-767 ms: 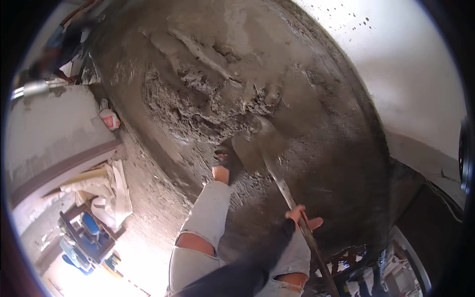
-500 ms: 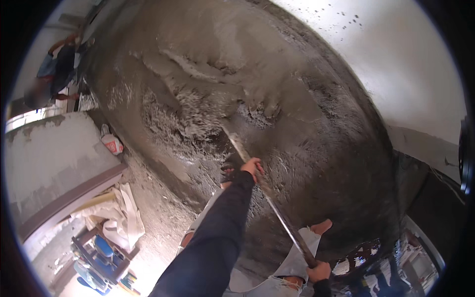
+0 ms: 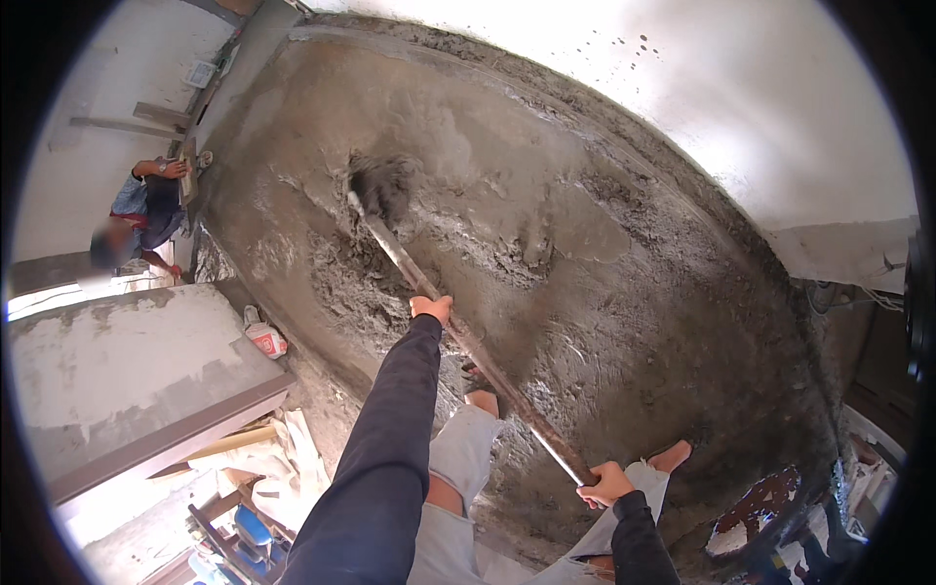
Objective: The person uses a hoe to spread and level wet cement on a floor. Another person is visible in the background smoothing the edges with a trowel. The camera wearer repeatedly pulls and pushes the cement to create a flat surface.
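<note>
Both my hands grip a long-handled hoe [image 3: 497,375], its pole smeared with grey mortar. My left hand [image 3: 431,309] is closed round the upper middle of the pole, with that arm stretched forward. Near the pole's lower end, my right hand [image 3: 606,485] is wrapped round it. The hoe's head [image 3: 385,185] is a dark blur at the far end, over wet grey mortar [image 3: 575,224]; its exact shape cannot be made out. My bare feet stand in the mortar on either side of the pole.
A person [image 3: 146,214] crouches at the far left, one hand on a board [image 3: 189,174]. A low wall [image 3: 146,361] and a red-and-white bag [image 3: 265,336] lie left. A white wall [image 3: 760,127] bounds the right. Near left is a wooden frame holding blue things [image 3: 249,526].
My hands have pushed the hoe forward and left, its head moving farther away across the mortar. The view has shifted, and the crouching person shows more fully.
</note>
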Motion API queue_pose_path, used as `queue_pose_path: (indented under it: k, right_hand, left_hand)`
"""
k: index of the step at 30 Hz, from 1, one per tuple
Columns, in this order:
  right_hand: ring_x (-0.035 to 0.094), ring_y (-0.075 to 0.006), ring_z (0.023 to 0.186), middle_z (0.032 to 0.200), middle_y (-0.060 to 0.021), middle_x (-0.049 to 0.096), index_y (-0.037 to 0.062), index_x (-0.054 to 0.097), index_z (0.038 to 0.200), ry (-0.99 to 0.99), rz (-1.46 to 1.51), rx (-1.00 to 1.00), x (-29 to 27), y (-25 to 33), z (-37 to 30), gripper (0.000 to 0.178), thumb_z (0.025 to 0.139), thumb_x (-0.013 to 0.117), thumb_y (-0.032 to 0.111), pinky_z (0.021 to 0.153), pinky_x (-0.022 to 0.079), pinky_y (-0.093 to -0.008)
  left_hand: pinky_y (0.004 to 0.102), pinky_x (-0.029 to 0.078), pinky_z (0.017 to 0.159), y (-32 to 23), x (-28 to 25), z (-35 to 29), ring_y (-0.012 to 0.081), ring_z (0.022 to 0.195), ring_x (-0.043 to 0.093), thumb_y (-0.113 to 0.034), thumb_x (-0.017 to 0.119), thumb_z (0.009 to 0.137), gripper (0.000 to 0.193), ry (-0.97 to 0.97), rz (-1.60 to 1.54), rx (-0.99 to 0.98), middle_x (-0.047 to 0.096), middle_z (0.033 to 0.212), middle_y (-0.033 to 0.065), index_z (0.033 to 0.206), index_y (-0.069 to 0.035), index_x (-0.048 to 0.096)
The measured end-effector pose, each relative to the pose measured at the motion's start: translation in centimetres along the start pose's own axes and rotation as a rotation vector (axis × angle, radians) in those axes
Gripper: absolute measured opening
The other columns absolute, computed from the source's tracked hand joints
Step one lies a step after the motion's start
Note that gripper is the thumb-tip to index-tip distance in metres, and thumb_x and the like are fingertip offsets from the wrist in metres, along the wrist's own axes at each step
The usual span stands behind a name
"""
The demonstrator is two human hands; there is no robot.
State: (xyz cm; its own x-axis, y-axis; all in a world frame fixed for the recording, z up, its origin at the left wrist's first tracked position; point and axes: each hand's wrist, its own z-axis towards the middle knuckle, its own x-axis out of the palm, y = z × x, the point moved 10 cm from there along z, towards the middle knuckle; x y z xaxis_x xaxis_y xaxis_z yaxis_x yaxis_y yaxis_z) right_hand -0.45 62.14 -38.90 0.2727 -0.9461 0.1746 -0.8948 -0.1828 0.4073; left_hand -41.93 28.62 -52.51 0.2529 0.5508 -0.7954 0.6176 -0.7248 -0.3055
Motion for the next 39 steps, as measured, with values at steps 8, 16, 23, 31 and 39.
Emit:
queue_pose_path:
  k: [8,16,23,31,39]
  right_hand:
    - [0.061,-0.0346,0.068,0.066,-0.0177,0.062,0.0027,0.065,0.074,-0.560,-0.254,-0.108,-9.5,-12.0,-10.4,0.042,0.054,0.072,0.038,0.065,0.048,-0.0409]
    - [0.061,-0.0356,0.068,0.067,-0.0183,0.062,0.0062,0.067,0.071,-0.660,-0.566,0.413,-17.6,-28.1,-31.8,0.040,0.048,0.070,0.039,0.065,0.049,-0.0434]
    - [0.063,-0.0350,0.070,0.066,-0.0184,0.062,0.0025,0.065,0.074,-0.822,-0.389,0.656,-21.3,-48.0,-55.5,0.028,0.063,0.066,0.028,0.062,0.048,-0.0443]
    - [0.052,-0.0377,0.064,0.063,-0.0165,0.051,-0.0008,0.060,0.068,-1.344,-0.765,0.498,-34.3,-57.3,-69.7,0.026,0.047,0.063,0.014,0.064,0.044,-0.0445]
    - [0.056,-0.0360,0.081,0.083,-0.0180,0.054,0.0004,0.052,0.096,-1.085,-0.382,0.484,-51.6,-55.2,-63.3,0.049,0.051,0.069,0.010,0.071,0.044,-0.0430]
  left_hand:
    - [0.0368,0.047,0.056,-4.5,6.6,-21.6,0.0220,0.058,0.054,-0.011,0.059,0.077,0.012,0.545,-1.119,-0.273,0.054,0.067,0.0103,0.074,-0.002,0.052]
    - [0.0358,0.048,0.056,-4.3,30.1,-46.0,0.0201,0.053,0.051,-0.013,0.058,0.076,0.017,0.792,-1.214,-0.763,0.048,0.056,0.0068,0.064,-0.007,0.048]
    - [0.0356,0.050,0.062,-6.5,48.5,-76.4,0.0217,0.064,0.057,-0.010,0.055,0.082,0.008,1.293,-0.867,-0.844,0.054,0.067,0.0081,0.079,-0.003,0.052]
    - [0.0355,0.047,0.058,-14.2,59.8,-93.3,0.0193,0.065,0.057,-0.018,0.054,0.085,0.018,1.275,-0.729,-0.867,0.058,0.072,0.0090,0.076,-0.003,0.054]
    - [0.0350,0.043,0.057,-23.0,65.3,-87.3,0.0203,0.063,0.054,-0.025,0.050,0.088,0.029,1.170,-0.863,-0.718,0.059,0.070,0.0105,0.070,-0.003,0.053]
